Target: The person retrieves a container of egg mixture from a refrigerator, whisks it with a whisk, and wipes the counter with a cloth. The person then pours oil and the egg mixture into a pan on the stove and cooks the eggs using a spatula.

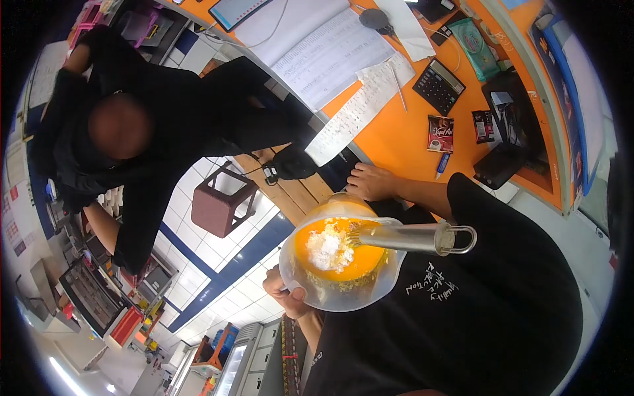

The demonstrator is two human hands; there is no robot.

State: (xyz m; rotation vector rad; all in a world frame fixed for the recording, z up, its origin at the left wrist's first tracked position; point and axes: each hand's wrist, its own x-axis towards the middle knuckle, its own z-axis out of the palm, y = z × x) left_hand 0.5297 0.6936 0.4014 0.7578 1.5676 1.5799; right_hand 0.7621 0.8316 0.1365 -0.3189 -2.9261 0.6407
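My left hand (287, 294) grips the handle side of a translucent plastic jug (340, 300), its thumb toward the rim. Inside the jug is an orange-yellow liquid (363, 264) with a heap of white powder (328, 249) and pale crumbly bits on top. A metal whisk (413, 238) leans in the jug, its wires in the mixture and its looped handle over the rim toward my body. Neither hand touches the whisk. My right hand (373, 181) rests at the edge of the orange desk (393, 148), fingers curled. Whatever may lie under those fingers is hidden.
Lying on the desk are an open ledger (317, 59), a long receipt (360, 109), a calculator (438, 86), a coffee sachet (440, 134) and a blue marker (443, 164). A brown stool (221, 201) stands on the tiled floor. Another person (178, 119) in black is opposite.
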